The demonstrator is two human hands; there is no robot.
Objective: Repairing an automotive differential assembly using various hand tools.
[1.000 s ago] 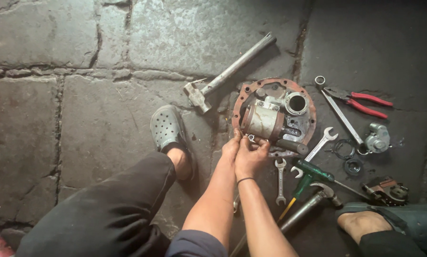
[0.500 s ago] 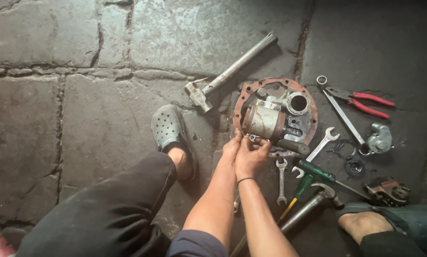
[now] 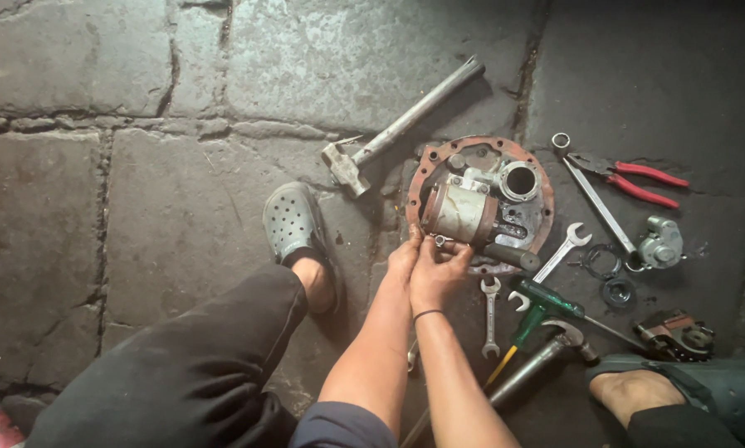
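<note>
Two hands of mine meet at the near edge of the round metal assembly [image 3: 480,199] — a rusty red-brown plate lying on the stone floor [image 3: 140,166] with a grey cylinder body on top. My left hand [image 3: 403,259] touches its rim, fingers curled; my right hand [image 3: 439,270] pinches a small metal part [image 3: 440,241] just below the cylinder. A hammer [image 3: 401,126] lies beyond the plate on the left. To the right sit a spanner [image 3: 559,251], red-handled pliers [image 3: 634,178] and a green-handled screwdriver [image 3: 538,309] — my grey clog [image 3: 289,220] rests to the left.
</note>
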